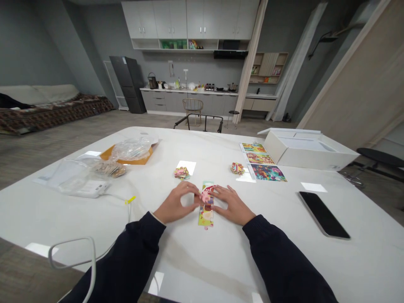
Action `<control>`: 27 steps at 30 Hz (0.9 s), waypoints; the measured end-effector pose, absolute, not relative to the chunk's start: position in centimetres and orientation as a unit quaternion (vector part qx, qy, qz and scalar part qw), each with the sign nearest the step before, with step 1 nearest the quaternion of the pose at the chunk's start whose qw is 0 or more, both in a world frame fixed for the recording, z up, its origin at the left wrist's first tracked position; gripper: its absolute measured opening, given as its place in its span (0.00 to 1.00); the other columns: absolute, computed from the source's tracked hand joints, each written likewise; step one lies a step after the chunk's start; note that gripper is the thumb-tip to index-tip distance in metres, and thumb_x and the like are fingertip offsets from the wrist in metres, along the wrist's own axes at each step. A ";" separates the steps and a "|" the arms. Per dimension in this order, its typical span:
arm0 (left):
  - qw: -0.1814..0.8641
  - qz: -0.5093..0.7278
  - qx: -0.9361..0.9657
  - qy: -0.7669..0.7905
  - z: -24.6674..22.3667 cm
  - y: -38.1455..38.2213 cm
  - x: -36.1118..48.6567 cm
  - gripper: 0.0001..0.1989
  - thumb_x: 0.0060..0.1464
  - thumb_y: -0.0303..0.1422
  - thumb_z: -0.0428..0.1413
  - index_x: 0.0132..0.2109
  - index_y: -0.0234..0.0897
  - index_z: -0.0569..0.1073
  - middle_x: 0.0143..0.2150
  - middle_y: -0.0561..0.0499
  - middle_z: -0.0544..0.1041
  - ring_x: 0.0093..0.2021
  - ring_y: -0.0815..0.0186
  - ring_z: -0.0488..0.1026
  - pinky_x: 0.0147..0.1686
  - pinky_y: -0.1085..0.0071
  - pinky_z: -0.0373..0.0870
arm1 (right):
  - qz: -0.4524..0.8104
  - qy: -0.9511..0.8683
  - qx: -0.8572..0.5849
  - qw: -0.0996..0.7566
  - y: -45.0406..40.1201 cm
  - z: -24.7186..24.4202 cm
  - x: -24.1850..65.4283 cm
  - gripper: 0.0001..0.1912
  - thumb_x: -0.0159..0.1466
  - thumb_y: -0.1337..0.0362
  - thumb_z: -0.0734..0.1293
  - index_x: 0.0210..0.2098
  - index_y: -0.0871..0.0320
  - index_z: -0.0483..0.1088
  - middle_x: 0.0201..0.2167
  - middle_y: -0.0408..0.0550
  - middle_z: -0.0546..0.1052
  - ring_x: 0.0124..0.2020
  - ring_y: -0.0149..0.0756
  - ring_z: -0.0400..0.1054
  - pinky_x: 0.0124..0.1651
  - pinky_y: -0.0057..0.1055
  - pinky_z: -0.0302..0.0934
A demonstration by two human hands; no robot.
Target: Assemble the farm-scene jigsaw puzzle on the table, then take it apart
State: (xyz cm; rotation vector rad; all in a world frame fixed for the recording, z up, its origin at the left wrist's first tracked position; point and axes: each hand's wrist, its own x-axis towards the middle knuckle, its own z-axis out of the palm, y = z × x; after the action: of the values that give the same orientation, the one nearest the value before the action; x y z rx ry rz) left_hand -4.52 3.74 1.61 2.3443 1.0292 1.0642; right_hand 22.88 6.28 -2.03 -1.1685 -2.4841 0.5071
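A narrow strip of joined jigsaw pieces (205,216) lies on the white table in front of me, printed with bright pictures. Over its middle, my left hand (179,202) pinches a pink jigsaw piece (205,197) between thumb and fingers. My right hand (232,204) is on the strip's right side, fingers apart, the tips at its edge. Beyond my left hand sits a small pile of jigsaw pieces (181,172). A second pile (237,168) is farther right. Fingers hide part of the strip.
Three picture sheets (260,158) lie beside an open white box (311,149). A phone (323,214) is at the right. Leftward are a bag of pieces (109,168), plastic wrapping in a yellow tray (135,160), and a white device (90,188) with a cable (91,252) near my left sleeve.
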 end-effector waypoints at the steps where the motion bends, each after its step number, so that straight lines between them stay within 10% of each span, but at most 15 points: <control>1: 0.217 0.349 0.845 0.342 1.6 2.2 -4.0 0.11 0.57 0.29 0.63 0.47 0.42 0.78 0.50 0.45 0.76 0.53 0.58 0.73 0.56 0.59 0.71 | 0.178 -0.876 -0.413 0.175 6.3 -2.0 22.9 0.30 0.69 0.47 0.66 0.67 0.47 0.65 0.71 0.53 0.63 0.73 0.48 0.53 0.74 0.59 0.38; 27: 0.134 0.258 0.863 0.413 0.0 -6.9 -1.7 0.17 0.60 0.27 0.57 0.53 0.48 0.79 0.54 0.43 0.75 0.53 0.52 0.70 0.54 0.50 0.72 | 0.176 -0.877 -0.409 0.182 6.4 -2.3 22.8 0.28 0.69 0.47 0.65 0.66 0.47 0.68 0.71 0.53 0.63 0.73 0.49 0.54 0.74 0.59 0.38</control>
State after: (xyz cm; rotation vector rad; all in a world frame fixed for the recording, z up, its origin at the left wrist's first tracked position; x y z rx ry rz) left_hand -1.73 -6.86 -0.03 2.5024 1.1975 0.7468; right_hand 22.79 6.38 -2.34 -1.1538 -2.4750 0.4974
